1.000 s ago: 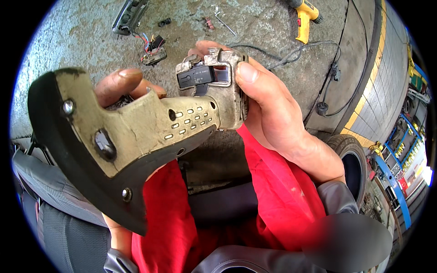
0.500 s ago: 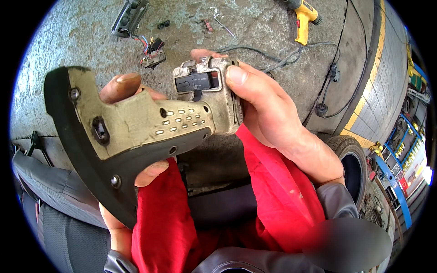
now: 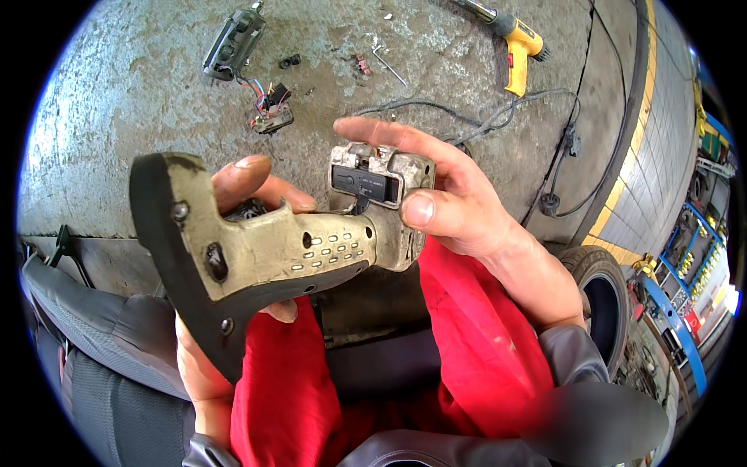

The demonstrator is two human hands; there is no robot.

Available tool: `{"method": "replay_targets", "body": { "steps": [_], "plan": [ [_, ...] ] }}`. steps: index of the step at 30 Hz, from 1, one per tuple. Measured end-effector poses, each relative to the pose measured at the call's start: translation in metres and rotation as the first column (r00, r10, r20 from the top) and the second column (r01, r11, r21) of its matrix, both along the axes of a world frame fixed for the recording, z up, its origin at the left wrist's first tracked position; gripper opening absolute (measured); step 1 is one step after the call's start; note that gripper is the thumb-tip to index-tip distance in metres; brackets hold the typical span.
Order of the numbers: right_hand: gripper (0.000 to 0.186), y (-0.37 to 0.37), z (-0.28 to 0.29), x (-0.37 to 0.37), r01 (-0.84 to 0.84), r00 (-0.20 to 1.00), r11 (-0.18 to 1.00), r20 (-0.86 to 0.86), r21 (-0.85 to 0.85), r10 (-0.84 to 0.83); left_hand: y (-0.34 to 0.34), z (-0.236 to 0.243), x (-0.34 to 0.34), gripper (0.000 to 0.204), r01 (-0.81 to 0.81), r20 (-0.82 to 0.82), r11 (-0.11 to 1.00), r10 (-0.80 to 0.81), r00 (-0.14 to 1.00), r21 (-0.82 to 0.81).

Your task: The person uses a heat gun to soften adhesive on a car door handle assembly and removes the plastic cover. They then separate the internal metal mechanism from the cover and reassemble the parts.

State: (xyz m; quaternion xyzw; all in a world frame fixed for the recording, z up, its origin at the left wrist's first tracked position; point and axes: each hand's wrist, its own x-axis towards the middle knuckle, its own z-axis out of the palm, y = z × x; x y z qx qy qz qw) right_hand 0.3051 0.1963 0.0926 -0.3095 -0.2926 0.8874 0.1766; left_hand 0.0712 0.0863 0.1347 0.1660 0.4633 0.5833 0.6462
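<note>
A worn beige and black power-tool handle (image 3: 268, 245) lies across both hands, with a row-patterned grip and dark screw holes. Its wide, black-edged end is at the left. At its right end sits a scuffed block with a black plastic insert (image 3: 364, 184) in its opening. My left hand (image 3: 247, 180) is closed around the handle from behind, fingers showing above it and a fingertip below. My right hand (image 3: 482, 222) holds the block end, thumb on its lower right side and fingers stretched behind it; the handle hides part of their contact.
On the stained floor lie a dark housing piece (image 3: 236, 43), a wired part (image 3: 272, 117), an L-shaped key (image 3: 389, 66) and a yellow heat gun (image 3: 519, 48) with its cable. A tyre (image 3: 603, 292) stands right; grey seats (image 3: 117, 381) are at left.
The handle and both hands have moved right and slightly down in view. The right index finger has lifted away from the block's top. The floor items show lower in view.
</note>
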Motion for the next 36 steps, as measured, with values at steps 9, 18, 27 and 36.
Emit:
{"method": "replay_targets", "body": {
  "steps": [9,18,27,36],
  "plan": [
    [0.092,-0.013,-0.012,-0.001,0.116,0.989,0.986,0.083,0.122,-0.126,0.001,-0.051,0.014,0.1,-0.032,0.015,0.994,0.03,0.999,0.106],
    [0.1,-0.016,-0.022,0.003,-0.076,0.988,0.815,0.156,0.574,-0.017,-0.012,-0.055,0.009,0.075,0.049,-0.069,0.998,-0.052,0.996,-0.039],
    [0.089,-0.012,-0.017,0.002,-0.108,0.977,0.71,0.208,0.696,-0.055,-0.014,-0.059,0.009,0.072,0.085,-0.114,0.996,-0.083,0.99,0.016],
    [0.102,-0.006,-0.02,0.005,-0.115,0.993,0.707,0.101,0.698,0.063,-0.015,-0.062,0.004,0.068,0.095,-0.102,0.984,-0.08,0.992,0.15]
  ]
}}
